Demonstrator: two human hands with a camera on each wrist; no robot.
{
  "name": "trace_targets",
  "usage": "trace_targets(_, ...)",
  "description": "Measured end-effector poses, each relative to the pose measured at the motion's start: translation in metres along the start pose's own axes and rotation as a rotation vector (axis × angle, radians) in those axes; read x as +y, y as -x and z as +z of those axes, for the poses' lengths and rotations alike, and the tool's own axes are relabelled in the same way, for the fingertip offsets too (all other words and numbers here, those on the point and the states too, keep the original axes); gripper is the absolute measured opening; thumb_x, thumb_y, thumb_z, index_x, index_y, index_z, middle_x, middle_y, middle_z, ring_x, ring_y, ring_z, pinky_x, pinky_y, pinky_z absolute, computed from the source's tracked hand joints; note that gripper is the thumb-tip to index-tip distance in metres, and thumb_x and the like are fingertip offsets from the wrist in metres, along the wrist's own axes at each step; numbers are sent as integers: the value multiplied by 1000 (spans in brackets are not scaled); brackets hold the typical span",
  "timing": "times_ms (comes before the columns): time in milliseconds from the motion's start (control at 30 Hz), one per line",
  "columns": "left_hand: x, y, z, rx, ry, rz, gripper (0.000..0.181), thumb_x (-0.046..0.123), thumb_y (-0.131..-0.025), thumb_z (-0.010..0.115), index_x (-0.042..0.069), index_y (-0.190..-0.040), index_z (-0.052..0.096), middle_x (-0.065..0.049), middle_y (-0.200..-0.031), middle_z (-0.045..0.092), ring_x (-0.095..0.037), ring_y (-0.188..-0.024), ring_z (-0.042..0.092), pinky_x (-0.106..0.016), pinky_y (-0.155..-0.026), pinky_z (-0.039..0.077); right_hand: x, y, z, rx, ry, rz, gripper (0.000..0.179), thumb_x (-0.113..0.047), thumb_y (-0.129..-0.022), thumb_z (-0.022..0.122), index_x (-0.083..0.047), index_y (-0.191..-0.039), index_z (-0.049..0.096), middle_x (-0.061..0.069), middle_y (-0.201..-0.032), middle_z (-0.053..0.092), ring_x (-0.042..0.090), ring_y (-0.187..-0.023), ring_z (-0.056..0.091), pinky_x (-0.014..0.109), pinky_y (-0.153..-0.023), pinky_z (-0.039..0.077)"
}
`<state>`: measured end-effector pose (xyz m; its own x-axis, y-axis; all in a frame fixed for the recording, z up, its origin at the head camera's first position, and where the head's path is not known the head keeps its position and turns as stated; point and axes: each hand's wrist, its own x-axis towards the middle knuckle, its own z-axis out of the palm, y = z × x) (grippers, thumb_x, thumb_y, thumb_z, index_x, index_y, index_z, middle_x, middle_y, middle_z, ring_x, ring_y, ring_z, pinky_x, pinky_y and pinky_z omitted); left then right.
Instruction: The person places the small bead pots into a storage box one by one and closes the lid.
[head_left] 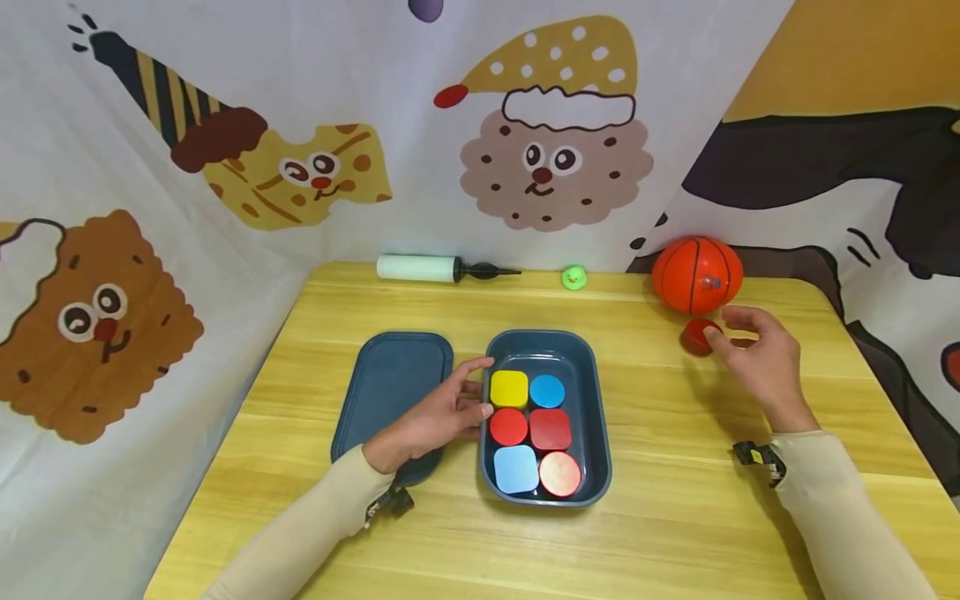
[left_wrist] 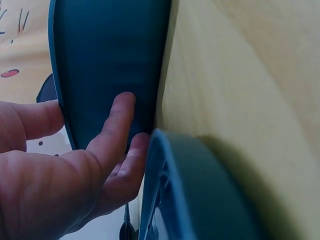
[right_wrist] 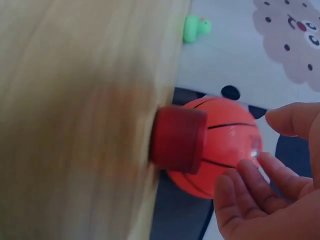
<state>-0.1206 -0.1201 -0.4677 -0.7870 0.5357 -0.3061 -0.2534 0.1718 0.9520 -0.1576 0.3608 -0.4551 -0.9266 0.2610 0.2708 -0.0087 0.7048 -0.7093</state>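
Hovering nearer right hand (head_left: 767, 365), loose and empty, by that red block (head_left: 695, 337) in front of the ball (head_left: 693, 273); resting relaxed, gripless left hand (head_left: 441, 417) against the tray (head_left: 543, 360).

The left sleeve (head_left: 322, 517) hides part of the lid (head_left: 397, 371); the head view cuts off the near side of the counter (head_left: 660, 550). The mark (head_left: 712, 282) on the ball (head_left: 682, 279) is illegibly small. From the right wrist, the red block (right_wrist: 179, 139) partly hides the ball.
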Motion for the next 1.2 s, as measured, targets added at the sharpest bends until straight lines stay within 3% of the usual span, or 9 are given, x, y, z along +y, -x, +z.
trace_targets(233, 0, 1, 0, -6, -4, -4, 73, 10, -108, 61, 34, -166, 25, -24, -151, 44, -26, -117, 64, -44, -95, 63, 15, -5, 0, -161, 0, 159, 67, -40, -101, 70, 3, -149, 54, 27, -143, 60, 35, -125, 56, 0, -72, 42)
trace_targets(367, 0, 1, -1, -6, -7, -3, 72, 10, -108, 61, 33, -167, 25, -25, -150, 44, -26, -116, 64, -44, -95, 63, 19, -7, 0, -268, -25, 215, 79, -43, -102, 69, 7, -156, 42, 33, -150, 52, 48, -134, 50, 4, -70, 42)
trace_targets(633, 0, 1, 0, -7, -3, -5, 73, 10, -108, 61, 33, -167, 25, -25, -151, 43, -27, -117, 64, -43, -94, 63, 22, -12, 5, -377, -10, 202, 88, -44, -101, 71, 10, -160, 33, 38, -152, 47, 48, -133, 50, 11, -75, 40)
trace_targets(800, -1, 1, -1, -11, -2, -5, 73, 10, -108, 61, 33, -167, 24, -25, -152, 43, -27, -118, 64, -43, -94, 63, 23, -11, 7, -365, -21, 206, 81, -42, -101, 72, 8, -157, 40, 34, -148, 53, 40, -127, 53, 11, -74, 43)
trace_targets(1200, 2, 0, -2, 1, -13, -13, 74, 10, -107, 63, 36, -166, 26, -22, -151, 46, -27, -119, 65, -44, -95, 63, 9, -3, 4, -339, 17, 173, 80, -49, -98, 73, 4, -153, 48, 31, -145, 57, 48, -133, 53, 17, -75, 43)
